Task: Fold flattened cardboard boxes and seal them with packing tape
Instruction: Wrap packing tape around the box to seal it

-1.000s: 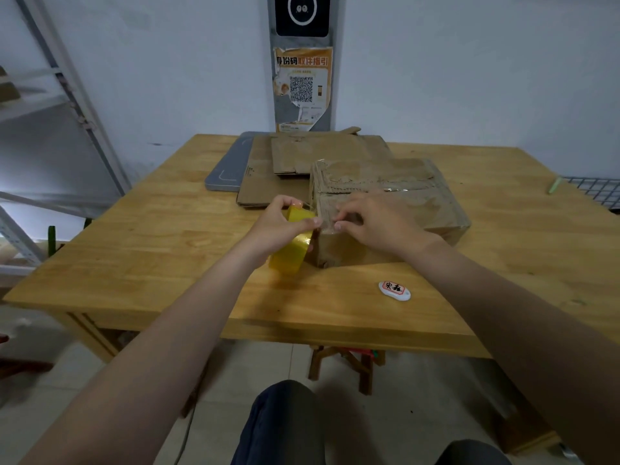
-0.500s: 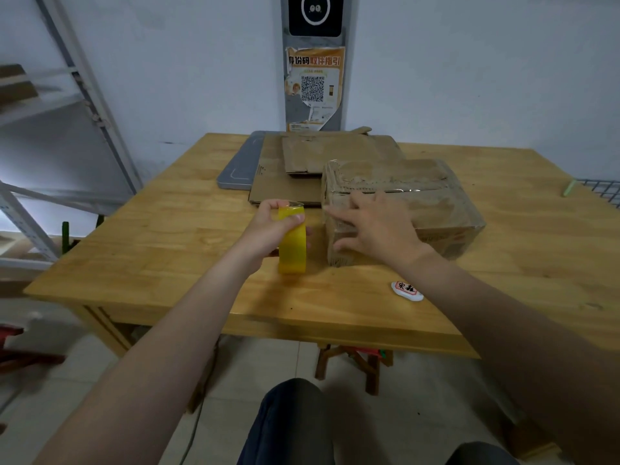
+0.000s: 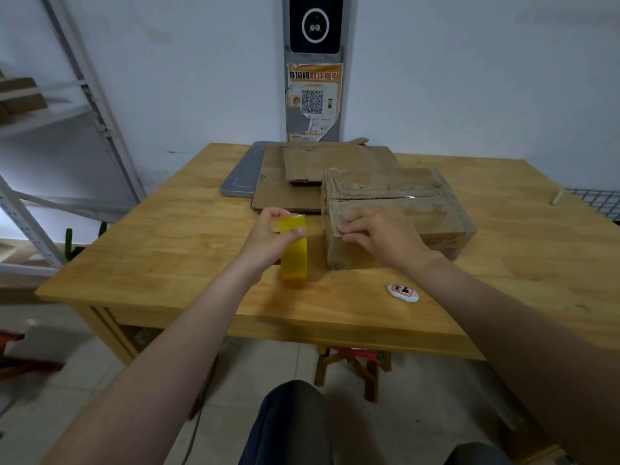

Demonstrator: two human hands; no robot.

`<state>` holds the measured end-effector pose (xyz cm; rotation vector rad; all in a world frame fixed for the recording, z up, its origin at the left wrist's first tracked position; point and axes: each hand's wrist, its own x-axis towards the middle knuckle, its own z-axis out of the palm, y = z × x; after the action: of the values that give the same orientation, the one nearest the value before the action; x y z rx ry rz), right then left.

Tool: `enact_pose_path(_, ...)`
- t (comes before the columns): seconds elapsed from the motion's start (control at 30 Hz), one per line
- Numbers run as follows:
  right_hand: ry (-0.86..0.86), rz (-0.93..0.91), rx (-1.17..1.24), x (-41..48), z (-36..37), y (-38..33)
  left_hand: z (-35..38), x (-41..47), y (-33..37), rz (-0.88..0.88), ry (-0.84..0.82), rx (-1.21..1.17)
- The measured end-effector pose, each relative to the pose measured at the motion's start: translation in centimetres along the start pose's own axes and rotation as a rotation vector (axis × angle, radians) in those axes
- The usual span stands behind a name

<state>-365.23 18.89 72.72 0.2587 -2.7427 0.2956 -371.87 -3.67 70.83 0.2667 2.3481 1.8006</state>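
Gripping the upright yellow roll of packing tape (image 3: pixel 294 253) just left of the worn brown folded cardboard box (image 3: pixel 419 203), the left hand (image 3: pixel 268 239) has thumb and fingers curled round it. The right hand (image 3: pixel 382 236) lies with straight fingers pressed on the box's near left edge. Whether a strip spans the gap I cannot tell. If one does, a crooked pull could wrinkle it or peel it off the cardboard; under too light a press, the box could slide toward the flattened brown cardboard sheets (image 3: pixel 288 193) behind it.
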Motion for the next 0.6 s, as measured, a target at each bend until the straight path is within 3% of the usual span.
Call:
enact_pose_path(0.17, -0.150, 0.152, 0.123, -0.7, -1.3, -0.9, -0.1, -3.7, 0.5, 0.013, -0.051, -0.054)
enact_pose_path(0.33, -0.018, 0.128, 0.389, -2.9, -2.5, -3.0, 0.3, -6.8, 1.8, 0.061, -0.104, -0.093)
enact_pose_path(0.6, 0.204, 0.125, 0.618, -5.5, -4.9, -2.6, 4.3, -9.8, 5.3, 0.176, -0.267, -0.116)
